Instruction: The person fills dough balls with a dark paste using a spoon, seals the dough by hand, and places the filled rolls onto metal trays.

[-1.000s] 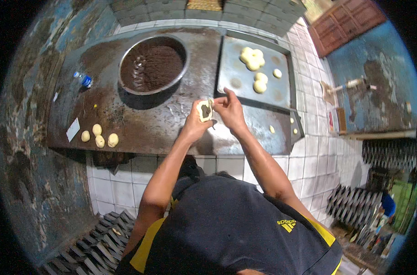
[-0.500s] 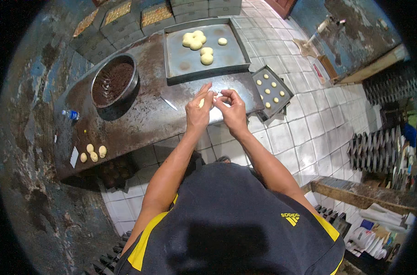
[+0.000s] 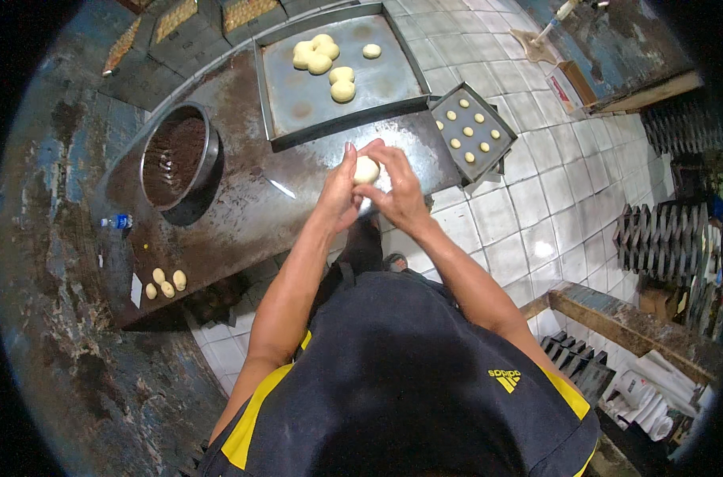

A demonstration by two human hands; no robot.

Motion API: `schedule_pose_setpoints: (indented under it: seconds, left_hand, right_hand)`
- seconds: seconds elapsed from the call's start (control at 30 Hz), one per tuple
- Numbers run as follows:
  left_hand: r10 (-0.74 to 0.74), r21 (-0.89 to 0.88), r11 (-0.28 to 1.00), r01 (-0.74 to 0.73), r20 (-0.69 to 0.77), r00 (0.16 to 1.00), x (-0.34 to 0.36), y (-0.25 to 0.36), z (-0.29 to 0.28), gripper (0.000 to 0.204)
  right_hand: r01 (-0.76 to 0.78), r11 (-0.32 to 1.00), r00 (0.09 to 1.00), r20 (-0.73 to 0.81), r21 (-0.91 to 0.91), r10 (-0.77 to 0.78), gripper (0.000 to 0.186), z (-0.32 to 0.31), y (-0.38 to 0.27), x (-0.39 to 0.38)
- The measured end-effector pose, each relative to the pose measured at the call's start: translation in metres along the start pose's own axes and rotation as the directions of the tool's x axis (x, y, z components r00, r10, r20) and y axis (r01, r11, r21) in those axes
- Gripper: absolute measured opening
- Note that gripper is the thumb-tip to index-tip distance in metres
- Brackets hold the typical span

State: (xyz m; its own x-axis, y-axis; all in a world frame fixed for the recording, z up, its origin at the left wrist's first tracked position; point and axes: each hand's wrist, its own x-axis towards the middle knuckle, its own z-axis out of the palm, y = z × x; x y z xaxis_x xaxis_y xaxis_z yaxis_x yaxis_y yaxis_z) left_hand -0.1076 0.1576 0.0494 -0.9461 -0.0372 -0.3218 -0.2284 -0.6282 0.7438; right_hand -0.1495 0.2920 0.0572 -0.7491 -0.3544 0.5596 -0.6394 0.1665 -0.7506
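Note:
Between both hands, above the near edge of the dark table, sits a pale dough ball [image 3: 366,170]. My left hand [image 3: 340,193] cups it from the left, fingers pointing away from me. My right hand [image 3: 399,189] curls round its right side, with thumb and fingers against it. Beyond the hands, a large metal tray [image 3: 381,87] bears several dough balls [image 3: 315,54], some touching in a cluster. A slim, pale blade-like tool [image 3: 282,188] lies on the table left of my hands. Further left stands a metal bowl [image 3: 210,163] with dark crumbly filling [image 3: 171,151].
Small dough pieces [image 3: 167,288] lie at the table's left end by a white card [image 3: 136,291] and a small plastic bottle [image 3: 117,222]. A smaller tray [image 3: 489,163] of little dough balls stands right of the table. Stacked boxes [image 3: 186,44] line the far left.
The dough ball now shows round between my hands, where earlier the fingers pinched mostly hidden dough. My right hand has opened wider around it. The whole view has shifted slightly.

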Motion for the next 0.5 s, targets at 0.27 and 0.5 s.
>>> schedule_pose_setpoints:
  seconds: [0.27,0.5]
  left_hand:
    - [-0.048,0.049,0.998,0.048,0.0,0.999,0.123,0.025,-0.033,0.068]
    - [0.223,0.307,0.94,-0.148,-0.224,0.949,0.192,0.044,-0.112,0.05]
  right_hand:
    - [-0.951,0.045,0.229,0.596,0.306,0.77,0.042,0.04,0.091,0.092]
    - [-0.157,0.847,0.853,0.363,-0.508,0.375,0.054,0.084,0.271,0.204]
